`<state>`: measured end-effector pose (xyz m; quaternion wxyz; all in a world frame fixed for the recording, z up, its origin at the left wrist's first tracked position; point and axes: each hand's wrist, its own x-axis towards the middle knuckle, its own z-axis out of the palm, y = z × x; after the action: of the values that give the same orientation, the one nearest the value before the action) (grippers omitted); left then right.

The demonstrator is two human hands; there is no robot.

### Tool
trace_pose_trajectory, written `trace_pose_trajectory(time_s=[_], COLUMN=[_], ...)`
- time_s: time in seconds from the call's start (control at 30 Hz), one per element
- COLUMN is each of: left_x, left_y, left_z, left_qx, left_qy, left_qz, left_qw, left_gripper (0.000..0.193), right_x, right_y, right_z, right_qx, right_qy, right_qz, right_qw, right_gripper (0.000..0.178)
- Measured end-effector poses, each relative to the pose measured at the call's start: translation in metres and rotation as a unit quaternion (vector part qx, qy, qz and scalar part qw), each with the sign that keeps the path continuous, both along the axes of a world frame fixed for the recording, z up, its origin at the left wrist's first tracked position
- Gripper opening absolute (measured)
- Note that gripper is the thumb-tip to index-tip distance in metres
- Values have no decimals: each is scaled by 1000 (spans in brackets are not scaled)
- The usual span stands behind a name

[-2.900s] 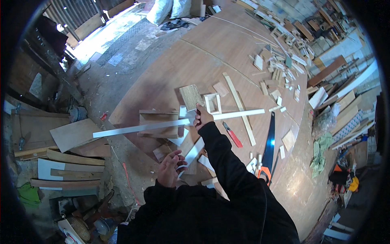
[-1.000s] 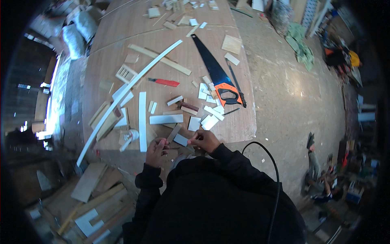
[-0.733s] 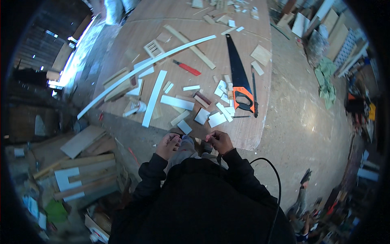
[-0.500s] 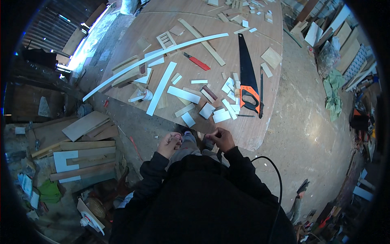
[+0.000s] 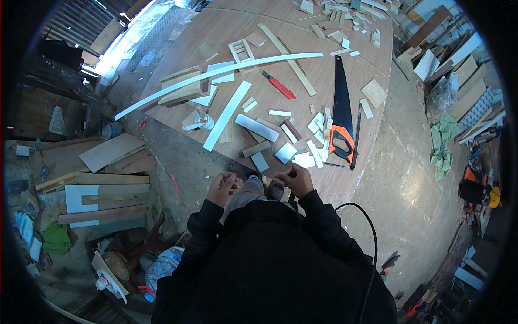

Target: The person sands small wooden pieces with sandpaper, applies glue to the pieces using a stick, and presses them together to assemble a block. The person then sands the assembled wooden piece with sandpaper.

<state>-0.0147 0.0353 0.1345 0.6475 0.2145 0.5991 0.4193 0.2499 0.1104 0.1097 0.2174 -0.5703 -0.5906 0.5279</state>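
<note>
My left hand [image 5: 223, 188] is in front of my body, off the table's near edge, with its fingers curled in toward the thumb. To its right, my right hand [image 5: 297, 181] has thumb and fingertips pressed together in a pinch. Whatever either hand holds, if anything, is too small or hidden to make out. Nearest to them on the table lie small white-faced wood blocks [image 5: 285, 153]. A handsaw [image 5: 341, 102] with an orange and black handle rests further right, beside a thin dark rod-like tool [image 5: 357, 135]. A red utility knife [image 5: 281, 87] lies further back.
The wooden table [image 5: 356, 186] carries a long white strip [image 5: 216, 78], a shorter white strip [image 5: 227, 116] and a small jar [image 5: 203, 121]. Boards [image 5: 110, 154] are stacked on the floor at left. A black cable [image 5: 368, 221] curves beside my right arm. Scrap wood leans at the far right.
The view has turned slightly, so the table's things appear further right. Both hands stay in front of me, the right one slightly higher in the picture. Nothing on the table has visibly been moved.
</note>
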Motion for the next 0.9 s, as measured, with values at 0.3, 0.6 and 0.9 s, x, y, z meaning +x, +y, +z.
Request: trace_pose_trajectory(time_s=[0.3,0.6,0.9], left_x=[-17,-14,-25], left_y=[81,193,217], left_z=[-75,-108,-123], left_qx=[51,268,256], left_qy=[211,590,582], left_qz=[-155,-395,-474], left_qw=[964,651,609], left_gripper=[24,51,60], right_x=[-5,8,6], right_y=[28,25,10], right_z=[26,8,-19], right_qx=[-104,-30,-95], right_qy=[135,8,7], right_qz=[-112,-208,-344], right_qw=[979,978,934], right_gripper=[20,20,21])
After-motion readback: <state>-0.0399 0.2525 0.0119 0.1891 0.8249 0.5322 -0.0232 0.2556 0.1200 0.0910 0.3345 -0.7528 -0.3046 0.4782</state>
